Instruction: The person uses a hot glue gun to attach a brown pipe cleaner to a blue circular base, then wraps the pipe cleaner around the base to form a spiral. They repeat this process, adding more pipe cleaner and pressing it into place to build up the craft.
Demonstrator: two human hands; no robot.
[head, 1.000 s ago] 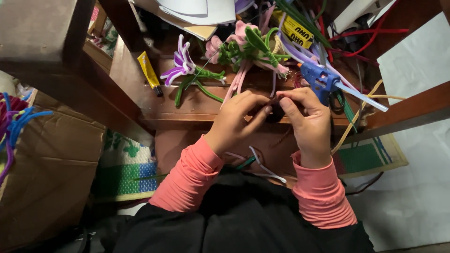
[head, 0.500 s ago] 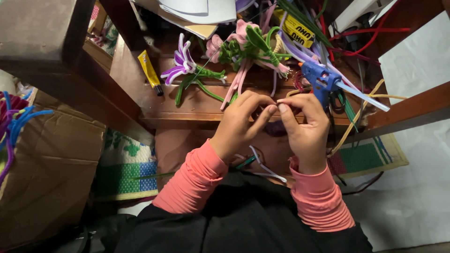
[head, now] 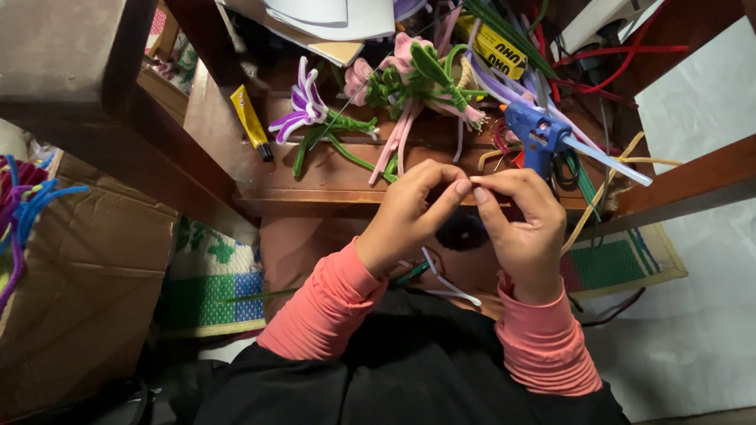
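My left hand (head: 409, 212) and my right hand (head: 524, 228) meet just in front of the wooden table's front edge (head: 315, 185), thumbs and forefingers pinched tip to tip. A thin white pipe cleaner (head: 447, 282) and a green strand (head: 413, 272) trail down below my wrists. What sits between the fingertips is hidden, but the strands seem to lead up into the pinch. Both sleeves are salmon pink. A blue glue gun (head: 535, 134) lies on the table just beyond my right hand.
On the table lie a purple-and-white pipe cleaner flower (head: 303, 106), pink flowers with green stems (head: 405, 59), a yellow tube (head: 250, 120), loose stems and white paper (head: 331, 16). A cardboard box (head: 87, 291) holding blue and purple pipe cleaners (head: 27, 205) stands left. A woven mat (head: 213, 283) covers the floor.
My fingers have shifted from working apart over a dark spot to a tight tip-to-tip pinch. Both hands rose slightly toward the table edge.
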